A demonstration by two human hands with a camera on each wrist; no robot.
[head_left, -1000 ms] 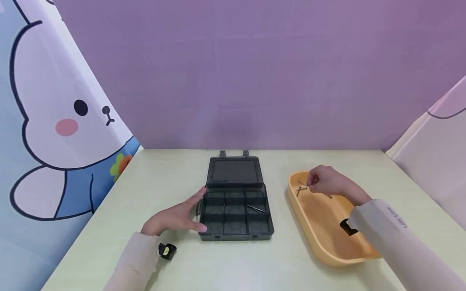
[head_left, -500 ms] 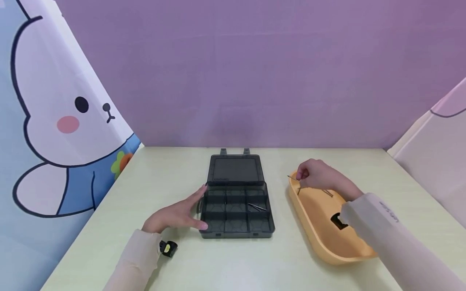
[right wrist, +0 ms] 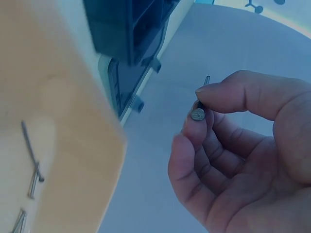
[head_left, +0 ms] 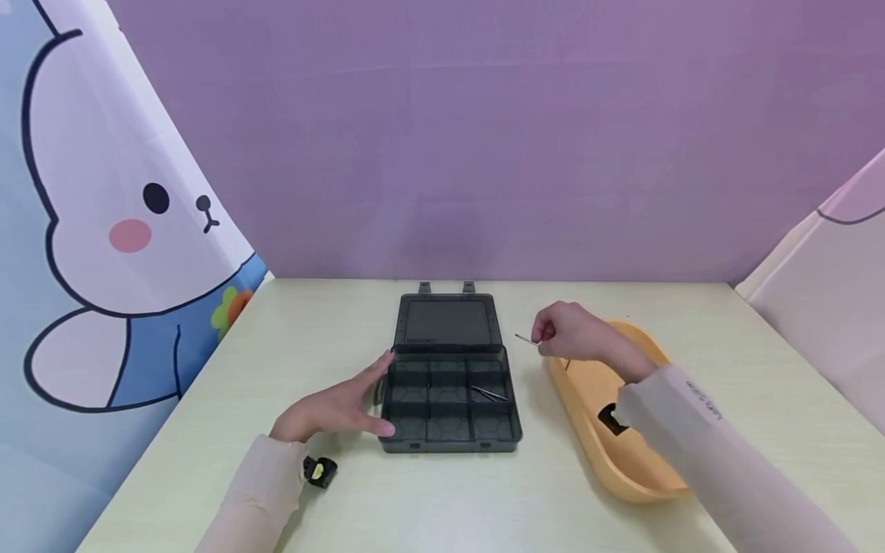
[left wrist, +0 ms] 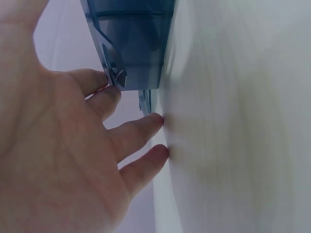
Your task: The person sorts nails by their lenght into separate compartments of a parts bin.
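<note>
Between thumb and fingertips my right hand [head_left: 574,332] pinches a thin metal nail [right wrist: 198,113], its round flat head plain in the right wrist view. The hand is above the left rim of the orange tray [head_left: 584,430], to the right of the dark see-through compartment box [head_left: 449,447]. The box lies open, its lid [head_left: 448,321] folded back. A few nails [head_left: 489,393] lie in its right-hand middle compartment. At the box's left side, my left hand [head_left: 332,412] is spread, thumb at the front corner and fingers at the edge; two fingertips touch the table.
More nails [right wrist: 32,155] lie in the tray, partly hidden by my right arm in the head view. Two lid latches [head_left: 446,287] point to the back of the pale table [head_left: 332,330]. A purple cloth wall [head_left: 442,153] stands behind.
My right hand has moved left with the nail, from over the tray's inside to past its left rim. My left hand and the box have stayed put.
</note>
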